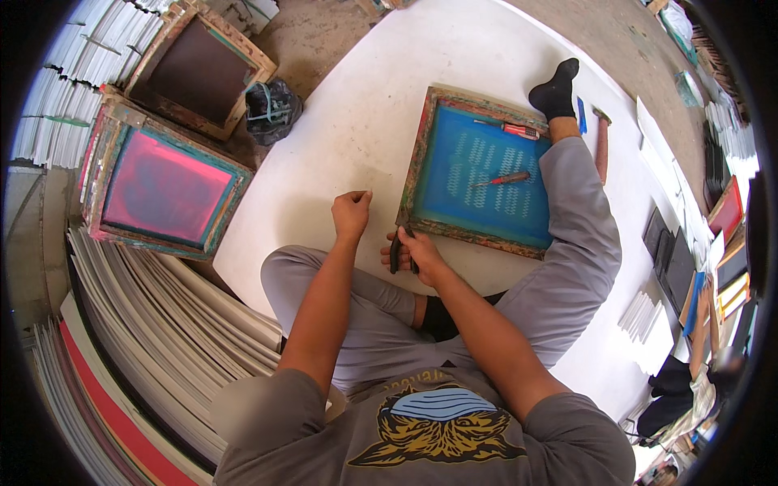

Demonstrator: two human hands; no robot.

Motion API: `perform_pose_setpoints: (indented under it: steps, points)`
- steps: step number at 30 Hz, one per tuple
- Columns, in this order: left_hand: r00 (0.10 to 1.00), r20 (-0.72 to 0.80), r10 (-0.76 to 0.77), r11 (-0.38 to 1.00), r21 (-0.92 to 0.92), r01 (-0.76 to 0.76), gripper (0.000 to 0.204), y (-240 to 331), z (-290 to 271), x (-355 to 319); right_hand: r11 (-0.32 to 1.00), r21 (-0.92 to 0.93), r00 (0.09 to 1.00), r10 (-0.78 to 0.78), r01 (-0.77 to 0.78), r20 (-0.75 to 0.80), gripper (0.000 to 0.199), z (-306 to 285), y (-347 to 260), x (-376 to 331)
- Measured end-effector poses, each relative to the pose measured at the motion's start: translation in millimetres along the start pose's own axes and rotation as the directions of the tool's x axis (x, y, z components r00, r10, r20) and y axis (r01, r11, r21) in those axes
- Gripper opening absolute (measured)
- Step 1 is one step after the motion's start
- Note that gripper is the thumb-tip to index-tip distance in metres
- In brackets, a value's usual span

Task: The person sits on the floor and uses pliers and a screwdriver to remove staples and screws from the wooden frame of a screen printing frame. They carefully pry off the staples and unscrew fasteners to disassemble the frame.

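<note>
I sit on a white sheet [365,121] on the floor. A wooden screen-printing frame with blue mesh [486,174] lies in front of me. My right hand [413,253] grips black-handled pliers [397,251] at the frame's near left corner. My left hand [351,212] is closed in a fist just left of that corner, above the sheet; I cannot tell if it holds anything. A red-handled screwdriver [504,179] and a red-and-black tool [515,129] lie on the mesh.
A pink-mesh frame [166,190] and a brown-mesh frame [198,71] lie at left, beside stacked boards [154,324]. A dark bag [271,109] sits near them. A hammer [602,142] lies right of my leg. Another person [697,381] is at far right.
</note>
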State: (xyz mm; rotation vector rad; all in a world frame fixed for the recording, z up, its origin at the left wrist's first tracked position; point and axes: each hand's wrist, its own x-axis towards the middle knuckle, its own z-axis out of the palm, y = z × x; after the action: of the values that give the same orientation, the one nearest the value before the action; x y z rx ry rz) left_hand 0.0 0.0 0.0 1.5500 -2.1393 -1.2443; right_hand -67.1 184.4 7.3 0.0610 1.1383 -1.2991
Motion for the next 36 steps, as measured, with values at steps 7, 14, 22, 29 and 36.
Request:
perform_pose_setpoints:
  steps: [7, 14, 22, 29, 36]
  points:
    - [0.990, -0.114, 0.085, 0.996, 0.015, -0.084, 0.029, -4.4, -3.9, 7.1, 0.992, 0.127, 1.000, -0.011, 0.015, -0.028, 0.049, 3.9, -3.2, 10.4]
    - [0.993, -0.095, 0.076, 0.997, 0.037, -0.073, 0.030, -5.7, -2.9, 6.5, 0.975, 0.223, 0.997, 0.029, -0.013, -0.068, 0.047, 3.9, -0.5, 16.0]
    - [0.990, -0.128, 0.066, 0.997, 0.055, -0.059, 0.032, -7.9, 1.4, 7.0, 0.980, 0.199, 0.980, 0.050, -0.011, -0.191, 0.027, 7.4, 9.5, 28.6]
    - [0.991, -0.114, 0.063, 0.997, 0.052, -0.057, 0.033, -1.7, 5.3, 4.4, 0.987, 0.159, 0.946, 0.031, 0.022, -0.323, 0.021, 19.7, 6.2, 26.4]
    - [0.997, -0.025, 0.068, 0.998, -0.002, -0.068, 0.035, -1.5, 6.8, 4.7, 0.985, -0.080, 0.897, -0.173, 0.153, -0.406, 0.017, 14.3, 25.6, 36.0]
